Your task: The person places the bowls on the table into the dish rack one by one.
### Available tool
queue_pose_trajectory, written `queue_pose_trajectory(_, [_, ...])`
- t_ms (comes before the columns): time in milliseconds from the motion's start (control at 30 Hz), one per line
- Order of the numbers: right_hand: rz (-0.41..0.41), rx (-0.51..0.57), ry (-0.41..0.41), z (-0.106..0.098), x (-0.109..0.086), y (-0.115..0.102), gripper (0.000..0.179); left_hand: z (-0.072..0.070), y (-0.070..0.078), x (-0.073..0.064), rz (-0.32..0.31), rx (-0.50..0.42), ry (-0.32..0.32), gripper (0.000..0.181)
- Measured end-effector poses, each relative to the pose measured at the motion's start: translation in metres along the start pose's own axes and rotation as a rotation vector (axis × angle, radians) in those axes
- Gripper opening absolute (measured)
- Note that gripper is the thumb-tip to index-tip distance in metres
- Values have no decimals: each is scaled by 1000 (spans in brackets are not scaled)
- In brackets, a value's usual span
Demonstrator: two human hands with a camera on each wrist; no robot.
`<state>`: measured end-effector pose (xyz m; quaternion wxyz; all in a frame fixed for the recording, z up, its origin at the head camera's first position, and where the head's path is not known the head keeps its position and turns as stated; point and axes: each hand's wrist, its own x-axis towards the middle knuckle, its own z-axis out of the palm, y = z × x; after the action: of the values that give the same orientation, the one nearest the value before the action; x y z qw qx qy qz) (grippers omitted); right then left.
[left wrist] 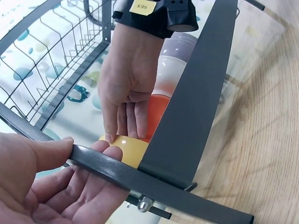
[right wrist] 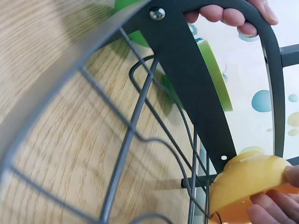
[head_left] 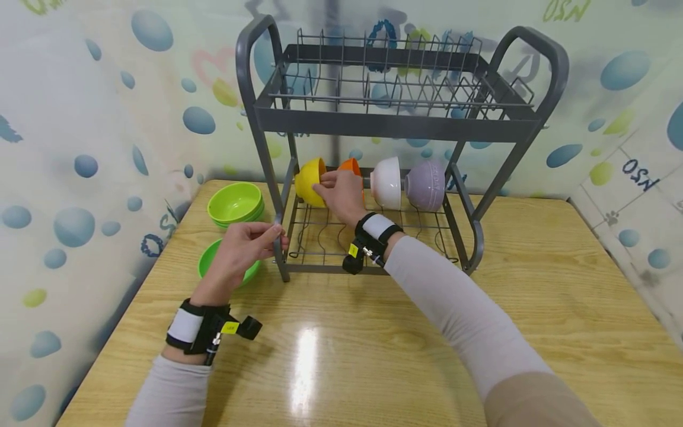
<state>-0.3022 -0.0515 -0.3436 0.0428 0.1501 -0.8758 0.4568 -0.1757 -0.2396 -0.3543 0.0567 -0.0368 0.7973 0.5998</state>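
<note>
So the yellow bowl (head_left: 306, 182) is on its side at the left end of the lower shelf of the dish rack (head_left: 395, 124), mouth facing the rack's right end. The right hand (head_left: 345, 194) is pinching its rim, thumb outside and fingers tucked in the mouth. The left hand (head_left: 242, 246) has its fingers wrapped around the rack's left front leg (smart, these wire things look skittish).

Further along the same shelf, heading toward the rack's right end, you've got an orange bowl (head_left: 350, 166), a white bowl (head_left: 386, 182) and a purple bowl (head_left: 427, 185), tipped the same way. Green bowls (head_left: 235, 203) sit on the table just left of the rack.

My tip: keep the pinch light, line the yellow one up with its neighbours, and feel the wires take its weight before letting go. Mind your knuckles on the orange one too; can't really tell if the two bowls touch, since the hand blocks that bit.
</note>
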Motion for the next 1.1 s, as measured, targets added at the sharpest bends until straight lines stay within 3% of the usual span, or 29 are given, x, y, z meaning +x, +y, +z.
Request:
queue_pose_trajectory(267, [-72,-85,-51,-23,-7,6,37,1,0,0,0,-16,-9,54])
queue_pose_trajectory(600, [-156,-189,-179,-99,-50,9,41,1,0,-1,1,-6,-23,58])
queue_pose_trajectory(833, [-384,-415,-207,-140,-99,33,36,1,0,-1,-6,-1,-37,59])
queue_pose_trajectory(1000, [-546,-631,-162,-150,-132,54,40,-1,1,-2,-4,11,-41,59])
queue_pose_trajectory(1100, [-593,-712,-140,-152,-148,67,41,0,1,-1,-2,13,-45,59])
